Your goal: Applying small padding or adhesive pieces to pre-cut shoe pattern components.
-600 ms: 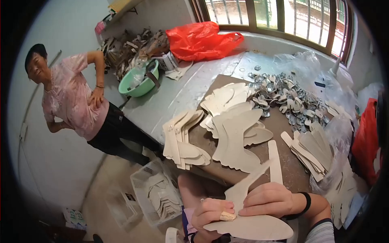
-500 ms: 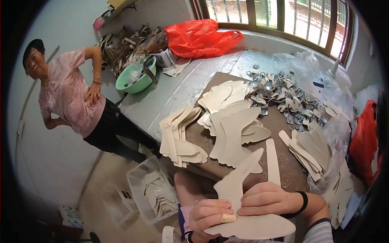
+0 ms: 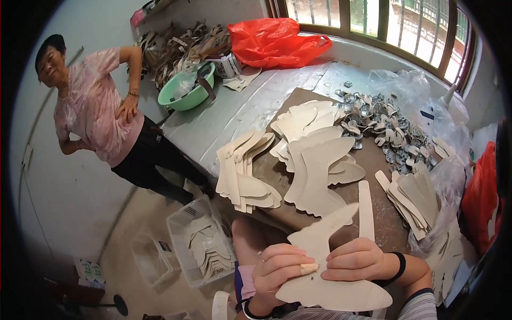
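A flat cream cut-out piece [image 3: 336, 296], with a long rounded lower lobe and an arm reaching up, is held low in front of me. My left hand [image 3: 278, 271], with a ring and a taped finger, grips its left side. Closed on its right side is my right hand [image 3: 356, 260], a black band round the wrist. A small dark dot shows on the piece between my hands. Just beyond lies a straight cream strip [image 3: 366, 210]. Stacks of similar cut-outs [image 3: 322, 160] stand on the brown board [image 3: 266, 169].
A heap of small metal clips [image 3: 389, 128] lies at the back right, by clear plastic bags [image 3: 450, 125]. More strips [image 3: 413, 194] are at the right. A white crate [image 3: 181, 250] with cut-outs stands on the floor. Another person [image 3: 98, 106] stands at the left.
The view has shifted slightly. My left hand has moved up a little along the piece, baring the small dark dot. The upper arm of the piece leans further right.
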Demonstrator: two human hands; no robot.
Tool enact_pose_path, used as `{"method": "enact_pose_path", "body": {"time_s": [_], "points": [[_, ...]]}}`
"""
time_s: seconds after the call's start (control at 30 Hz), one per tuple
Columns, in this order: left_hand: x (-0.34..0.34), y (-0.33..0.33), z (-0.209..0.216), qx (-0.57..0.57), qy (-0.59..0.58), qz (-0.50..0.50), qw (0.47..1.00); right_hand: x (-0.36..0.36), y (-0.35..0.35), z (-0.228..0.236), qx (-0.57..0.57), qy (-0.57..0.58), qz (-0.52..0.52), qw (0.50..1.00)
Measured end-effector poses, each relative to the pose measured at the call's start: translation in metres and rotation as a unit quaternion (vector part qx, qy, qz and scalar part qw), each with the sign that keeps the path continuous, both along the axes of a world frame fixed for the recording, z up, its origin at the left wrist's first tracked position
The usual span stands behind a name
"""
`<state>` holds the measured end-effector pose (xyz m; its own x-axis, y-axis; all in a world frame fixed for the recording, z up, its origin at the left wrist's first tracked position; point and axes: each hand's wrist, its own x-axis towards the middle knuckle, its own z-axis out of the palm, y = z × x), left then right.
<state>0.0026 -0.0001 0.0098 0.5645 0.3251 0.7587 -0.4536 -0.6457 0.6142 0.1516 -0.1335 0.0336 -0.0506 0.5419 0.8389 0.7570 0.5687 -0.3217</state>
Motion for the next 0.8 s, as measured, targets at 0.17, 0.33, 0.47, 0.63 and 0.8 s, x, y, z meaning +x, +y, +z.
{"method": "enact_pose_path", "body": {"time_s": [0.17, 0.33, 0.47, 0.63, 0.8], "points": [[0.003, 0.006, 0.012, -0.018, -0.031, -0.131, 0.991, 0.001, -0.005, 0.002, 0.015, -0.034, 0.030, 0.999], [0.003, 0.007, 0.007, -0.059, -0.038, -0.130, 0.989, 0.002, -0.002, -0.001, 0.022, -0.041, 0.029, 0.998], [-0.002, 0.012, 0.004, 0.040, -0.085, -0.111, 0.989, -0.002, -0.001, -0.002, 0.007, -0.014, 0.041, 0.999], [-0.009, 0.016, 0.007, 0.187, -0.091, -0.037, 0.977, -0.008, -0.003, -0.005, 0.001, -0.004, 0.046, 0.999], [-0.019, 0.014, 0.000, 0.261, -0.063, -0.028, 0.963, -0.008, -0.010, -0.003, 0.012, -0.060, 0.038, 0.997]]}}
